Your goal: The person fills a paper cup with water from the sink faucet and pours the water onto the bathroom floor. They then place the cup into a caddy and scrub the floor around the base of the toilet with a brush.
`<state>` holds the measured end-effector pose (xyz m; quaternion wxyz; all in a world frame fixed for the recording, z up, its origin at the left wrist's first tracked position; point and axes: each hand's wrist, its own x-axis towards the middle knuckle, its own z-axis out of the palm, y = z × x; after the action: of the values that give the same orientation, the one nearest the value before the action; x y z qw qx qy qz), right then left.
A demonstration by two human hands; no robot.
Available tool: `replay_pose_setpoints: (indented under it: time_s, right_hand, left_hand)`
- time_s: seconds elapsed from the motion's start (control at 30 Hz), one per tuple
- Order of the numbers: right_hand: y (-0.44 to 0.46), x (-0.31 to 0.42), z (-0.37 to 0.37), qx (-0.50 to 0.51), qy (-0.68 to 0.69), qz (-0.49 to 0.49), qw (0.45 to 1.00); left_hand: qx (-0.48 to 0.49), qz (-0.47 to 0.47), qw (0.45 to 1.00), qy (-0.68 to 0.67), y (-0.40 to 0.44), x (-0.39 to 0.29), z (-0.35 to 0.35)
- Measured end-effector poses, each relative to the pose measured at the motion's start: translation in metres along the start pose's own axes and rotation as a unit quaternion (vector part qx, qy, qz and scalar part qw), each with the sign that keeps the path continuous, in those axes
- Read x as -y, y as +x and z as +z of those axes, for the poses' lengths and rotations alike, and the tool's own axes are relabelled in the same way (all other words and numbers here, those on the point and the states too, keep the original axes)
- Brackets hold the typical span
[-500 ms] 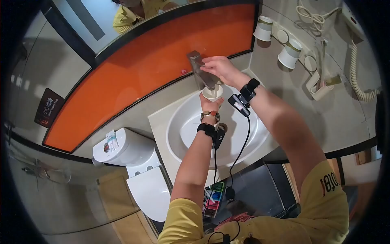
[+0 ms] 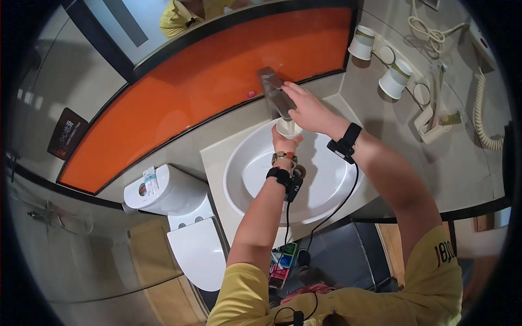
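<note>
white, likely crushable, the cup [image 2: 281, 132] needs light wall pressure from our encircling left hand [image 2: 284, 144], twelve o'clock in the basin [image 2: 237, 179], right hand [image 2: 314, 113] outstretched.

head view | forward-down over sink [image 2: 247, 179] | near | dark edges, possibly fisheye

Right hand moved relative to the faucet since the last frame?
Yes. Against the fixed faucet, the right hand has shifted down and slightly right in the picture, back toward the person.
</note>
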<state>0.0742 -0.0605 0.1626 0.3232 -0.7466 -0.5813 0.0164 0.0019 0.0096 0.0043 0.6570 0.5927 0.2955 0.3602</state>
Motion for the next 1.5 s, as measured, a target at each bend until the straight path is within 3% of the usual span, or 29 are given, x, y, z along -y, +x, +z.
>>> replay_pose_setpoints:
  time_s: [0.27, 1.0, 1.1, 1.17, 1.27, 1.5]
  right_hand:
    - [-0.001, 0.000, 0.001, 0.004, -0.059, -0.040, 0.997]
    - [-0.003, 0.003, 0.006, -0.002, -0.074, -0.029, 0.997]
    - [-0.003, 0.004, 0.006, -0.007, -0.081, -0.034, 0.996]
    - [-0.003, 0.006, 0.004, -0.002, -0.078, -0.028, 0.997]
    - [-0.003, 0.008, 0.004, -0.002, -0.087, -0.021, 0.996]
    - [-0.003, 0.006, 0.004, -0.002, -0.104, -0.024, 0.994]
  left_hand:
    - [-0.007, 0.013, 0.998, 0.061, 0.000, 0.008, -0.005]
    - [-0.025, 0.008, 0.999, 0.028, 0.011, 0.039, -0.007]
    - [-0.011, -0.075, 0.992, -0.105, 0.016, 0.042, -0.007]
    - [-0.019, -0.018, 1.000, -0.017, 0.008, 0.035, -0.006]
    - [0.016, 0.015, 1.000, -0.014, 0.015, 0.050, -0.007]
    - [0.003, 0.025, 0.998, 0.050, 0.004, 0.026, -0.009]
